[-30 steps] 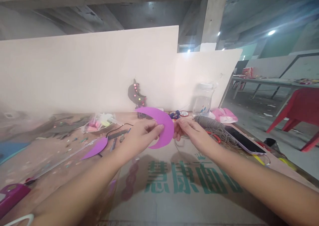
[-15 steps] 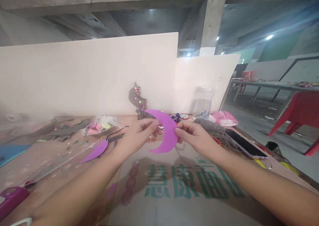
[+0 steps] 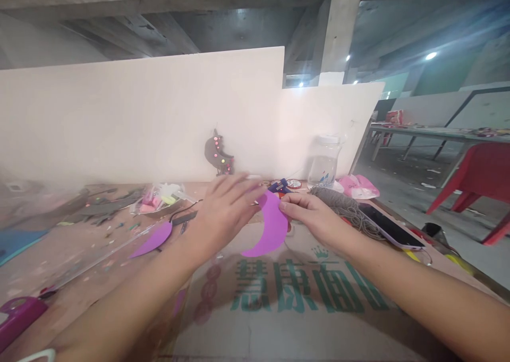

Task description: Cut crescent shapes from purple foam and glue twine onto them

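A purple crescent moon cutout (image 3: 274,226) hangs in front of me above the printed cardboard (image 3: 223,333). My right hand (image 3: 305,210) pinches its outer curve between thumb and fingers. At the crescent's upper tip is my left hand (image 3: 227,205), its fingers stretched out and slightly blurred. They cover that tip, and whether they touch it I cannot tell. Against the white board (image 3: 139,123) behind stands a dark crescent ornament (image 3: 215,152) dotted with small coloured beads. Left of my left forearm lies another purple cutout piece (image 3: 155,238).
Grey yarn (image 3: 338,202), a phone (image 3: 390,226) and a clear jug (image 3: 323,162) stand or lie on the right. On the left are a bag of coloured pieces (image 3: 159,198), a magenta glue gun (image 3: 19,319) and a blue sheet (image 3: 19,244). A red chair (image 3: 474,178) is beyond.
My left fingers have let go of the crescent's inner edge, spread out and risen over its top. The crescent has tilted and sunk slightly; my right hand keeps its pinch.
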{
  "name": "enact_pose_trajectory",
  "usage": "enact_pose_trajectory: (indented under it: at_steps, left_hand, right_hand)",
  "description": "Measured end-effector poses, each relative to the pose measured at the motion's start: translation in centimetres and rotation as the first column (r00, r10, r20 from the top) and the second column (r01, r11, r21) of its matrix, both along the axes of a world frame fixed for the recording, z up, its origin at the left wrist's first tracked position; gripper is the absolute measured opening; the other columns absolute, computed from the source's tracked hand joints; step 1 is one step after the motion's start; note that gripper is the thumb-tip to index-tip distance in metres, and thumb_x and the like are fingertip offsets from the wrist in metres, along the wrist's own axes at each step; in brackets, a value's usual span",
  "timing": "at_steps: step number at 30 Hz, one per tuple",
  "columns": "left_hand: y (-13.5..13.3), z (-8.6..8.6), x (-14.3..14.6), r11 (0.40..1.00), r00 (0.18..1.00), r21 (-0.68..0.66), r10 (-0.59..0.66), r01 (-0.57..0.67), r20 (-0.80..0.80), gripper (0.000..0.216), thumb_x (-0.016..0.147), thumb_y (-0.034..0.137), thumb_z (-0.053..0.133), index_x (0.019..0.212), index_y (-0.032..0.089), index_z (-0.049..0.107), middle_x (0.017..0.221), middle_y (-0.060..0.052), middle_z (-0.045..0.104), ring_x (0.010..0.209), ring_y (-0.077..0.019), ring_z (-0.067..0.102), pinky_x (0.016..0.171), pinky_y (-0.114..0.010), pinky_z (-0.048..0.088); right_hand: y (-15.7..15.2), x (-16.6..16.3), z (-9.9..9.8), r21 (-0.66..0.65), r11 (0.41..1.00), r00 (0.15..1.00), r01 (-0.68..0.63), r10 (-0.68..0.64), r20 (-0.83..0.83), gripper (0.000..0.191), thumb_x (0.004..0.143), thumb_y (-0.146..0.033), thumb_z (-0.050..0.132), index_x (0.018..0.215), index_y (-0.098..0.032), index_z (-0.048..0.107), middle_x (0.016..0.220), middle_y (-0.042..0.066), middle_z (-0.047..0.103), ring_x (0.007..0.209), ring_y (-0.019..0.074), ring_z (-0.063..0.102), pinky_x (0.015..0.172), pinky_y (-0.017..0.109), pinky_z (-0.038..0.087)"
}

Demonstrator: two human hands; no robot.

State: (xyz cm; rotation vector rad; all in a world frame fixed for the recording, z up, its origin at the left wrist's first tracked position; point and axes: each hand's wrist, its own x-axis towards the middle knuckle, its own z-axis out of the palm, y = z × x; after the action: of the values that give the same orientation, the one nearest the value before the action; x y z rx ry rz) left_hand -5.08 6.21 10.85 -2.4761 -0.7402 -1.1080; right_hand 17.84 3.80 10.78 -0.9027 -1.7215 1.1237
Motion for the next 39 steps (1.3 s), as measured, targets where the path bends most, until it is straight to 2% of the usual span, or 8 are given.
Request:
enact_pose_trajectory:
  at_steps: [3,5,8,11,21,27,31,39]
  left_hand:
    - [-0.7,0.0,0.6,0.964,1.0,-0.266,-0.004,0.001,-0.013,0.025,0.099,0.029,0.045,0.096,0.022,0.069,0.092,-0.003,0.073,0.092,-0.0211,0.064,0.086,-0.036,0.042]
    - [-0.8,0.2,1.1,0.834,0.997,-0.552,0.033,0.014,0.075,0.036,0.098,0.038,0.046,0.072,0.02,0.064,0.069,0.0,0.062,0.069,-0.0164,0.056,0.067,-0.03,0.039]
    - [-0.7,0.3,1.4,0.596,0.982,-0.794,0.045,0.12,0.183,0.046,0.094,0.048,0.049,0.059,0.018,0.054,0.059,0.003,0.047,0.06,-0.013,0.045,0.059,-0.027,0.034]
    - [-0.3,-0.2,1.4,0.506,0.979,-0.849,0.036,0.154,0.199,0.042,0.091,0.052,0.051,0.067,0.019,0.062,0.064,0.003,0.053,0.064,-0.0145,0.049,0.063,-0.027,0.038]
    - [1.3,-0.3,0.7,0.397,0.864,-0.825,0.131,0.403,0.485,0.057,0.088,0.065,0.052,0.108,0.016,0.071,0.103,-0.01,0.076,0.096,-0.024,0.067,0.084,-0.035,0.048]
    - [3.2,-1.0,0.0,0.438,0.874,-0.825,0.154,0.358,0.461,0.064,0.086,0.067,0.054,0.116,0.013,0.068,0.11,-0.013,0.075,0.095,-0.0248,0.067,0.083,-0.036,0.047]
    - [3.0,-1.3,0.4,0.41,0.906,-0.856,0.141,0.314,0.4,0.065,0.085,0.067,0.056,0.117,0.012,0.068,0.119,-0.015,0.072,0.104,-0.0271,0.067,0.084,-0.036,0.05]
    - [2.1,-1.6,1.2,0.473,0.892,-0.805,0.081,0.359,0.445,0.053,0.087,0.064,0.055,0.102,0.015,0.072,0.09,-0.007,0.075,0.079,-0.0193,0.067,0.071,-0.029,0.05]
  right_hand:
    - [0.2,-0.1,-0.2,-0.025,0.998,0.999,-0.052,0.052,0.011,0.043,0.09,-0.054,0.057,0.068,-0.017,0.058,0.063,0.001,0.061,0.059,0.0138,0.056,0.064,0.029,0.045]
    - [0.4,0.0,-0.2,0.011,1.0,1.0,-0.018,0.018,0.008,0.048,0.092,-0.06,0.051,0.068,-0.018,0.057,0.06,0.002,0.061,0.058,0.0145,0.057,0.062,0.029,0.045]
    - [0.7,0.3,0.0,0.075,0.994,0.997,0.076,-0.076,-0.004,0.048,0.089,-0.065,0.053,0.077,-0.019,0.058,0.061,0.001,0.061,0.058,0.0147,0.057,0.059,0.029,0.045]
    - [0.8,0.5,0.2,0.085,0.993,0.996,0.084,-0.088,0.034,0.043,0.085,-0.062,0.062,0.082,-0.018,0.06,0.063,0.0,0.062,0.059,0.0138,0.056,0.061,0.028,0.046]
    - [2.2,1.4,0.0,0.146,0.975,0.984,0.166,-0.172,0.034,0.038,0.082,-0.054,0.065,0.072,-0.018,0.058,0.062,-0.002,0.058,0.059,0.0129,0.053,0.06,0.027,0.043]
    - [3.7,2.7,-0.7,0.36,0.895,0.92,0.264,-0.346,0.184,0.037,0.088,-0.05,0.056,0.071,-0.018,0.059,0.062,-0.001,0.056,0.058,0.0129,0.049,0.057,0.026,0.039]
    - [4.1,3.0,-0.7,0.348,0.9,0.917,0.262,-0.345,0.202,0.039,0.087,-0.051,0.056,0.067,-0.018,0.058,0.062,0.0,0.058,0.059,0.0137,0.052,0.059,0.027,0.042]
    - [2.9,1.0,-1.7,0.242,0.962,0.945,0.124,-0.189,0.267,0.031,0.088,-0.044,0.057,0.071,-0.018,0.061,0.065,0.0,0.061,0.062,0.0142,0.056,0.063,0.027,0.043]
